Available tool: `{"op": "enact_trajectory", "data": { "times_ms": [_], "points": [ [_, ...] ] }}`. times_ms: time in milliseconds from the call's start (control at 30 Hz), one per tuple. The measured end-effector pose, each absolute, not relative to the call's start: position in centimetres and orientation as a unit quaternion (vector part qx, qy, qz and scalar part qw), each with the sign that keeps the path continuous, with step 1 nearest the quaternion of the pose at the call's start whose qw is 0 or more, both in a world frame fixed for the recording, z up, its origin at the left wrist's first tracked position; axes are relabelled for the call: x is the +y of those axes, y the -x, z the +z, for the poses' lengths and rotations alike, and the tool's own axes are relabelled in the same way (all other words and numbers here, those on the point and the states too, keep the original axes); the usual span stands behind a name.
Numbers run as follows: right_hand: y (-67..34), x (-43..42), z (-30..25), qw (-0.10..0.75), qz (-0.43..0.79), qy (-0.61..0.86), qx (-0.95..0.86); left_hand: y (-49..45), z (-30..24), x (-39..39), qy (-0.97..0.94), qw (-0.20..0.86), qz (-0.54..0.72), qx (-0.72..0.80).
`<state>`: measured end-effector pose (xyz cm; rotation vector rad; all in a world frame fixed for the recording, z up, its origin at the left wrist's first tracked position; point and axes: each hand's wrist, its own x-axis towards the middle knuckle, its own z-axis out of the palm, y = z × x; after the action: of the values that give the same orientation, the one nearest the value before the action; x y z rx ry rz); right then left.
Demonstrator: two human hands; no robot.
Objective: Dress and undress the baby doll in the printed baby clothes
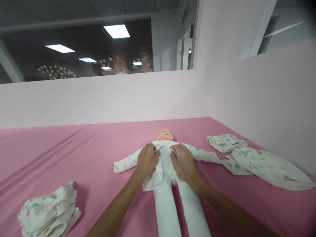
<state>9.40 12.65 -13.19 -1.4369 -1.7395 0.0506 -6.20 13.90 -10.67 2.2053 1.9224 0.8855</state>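
Head view: a doll (168, 166) lies on its back in the middle of a pink sheet (98, 158), its head (164, 135) away from me, toward the white wall (111, 100), and its white legs (166, 207) stretched toward me, slightly apart. A printed white jacket (155, 180) is on it with the front open over the white torso, and both sleeves spread out to the sides. My left grip (147, 160) is clamped on one front edge of the jacket near the chest, fingers curled, with the loose flap hanging down below it. My right grip (184, 161) is clamped on the opposite front edge, just below the collar, level with the other. The sleeve on my right runs out until its end meets a spread printed cloth (266, 168); just beyond that lies a bundled cloth (225, 143), touching it. Well apart on my left, nearer to me, sits a folded stack of printed cloth (50, 210). Above the wall, a window (81, 59) shows lit ceiling panels (117, 31) and heart-shaped decorations (58, 71).
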Motion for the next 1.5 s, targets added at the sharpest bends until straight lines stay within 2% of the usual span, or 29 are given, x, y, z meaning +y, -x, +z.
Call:
{"op": "enact_trajectory", "data": {
  "times_ms": [133, 267, 467, 700, 867, 1033, 1167, 1300, 1500],
  "points": [
    [-9.8, 12.9, -13.2, 0.398, 0.017, 0.601, -0.693, 6.1, -10.0, 13.1, -0.733, -0.002, 0.266, 0.626],
    [-10.2, 13.0, -13.5, 0.378, 0.015, 0.606, -0.700, 6.3, -9.7, 12.8, -0.729, 0.008, 0.232, 0.644],
    [-10.1, 12.9, -13.4, 0.448, 0.071, 0.545, -0.705, 6.7, -9.7, 12.8, -0.740, 0.049, 0.199, 0.641],
    [-10.1, 12.4, -12.9, 0.482, 0.142, 0.529, -0.684, 6.3, -10.9, 13.6, -0.734, -0.037, 0.252, 0.629],
    [-10.2, 12.3, -13.0, 0.521, 0.145, 0.499, -0.677, 6.2, -11.1, 13.6, -0.744, -0.059, 0.328, 0.579],
    [-10.2, 12.3, -12.5, 0.559, 0.180, 0.484, -0.649, 5.4, -11.6, 13.6, -0.761, -0.128, 0.354, 0.528],
    [-9.7, 12.6, -11.8, 0.544, 0.256, 0.514, -0.612, 5.0, -12.3, 14.1, -0.782, -0.210, 0.346, 0.474],
    [-8.9, 13.3, -11.6, 0.577, 0.299, 0.482, -0.588, 5.0, -12.4, 14.3, -0.790, -0.272, 0.312, 0.453],
    [-8.2, 13.4, -11.5, 0.592, 0.343, 0.470, -0.558, 5.0, -11.8, 13.8, -0.807, -0.245, 0.263, 0.469]
  ]
}}
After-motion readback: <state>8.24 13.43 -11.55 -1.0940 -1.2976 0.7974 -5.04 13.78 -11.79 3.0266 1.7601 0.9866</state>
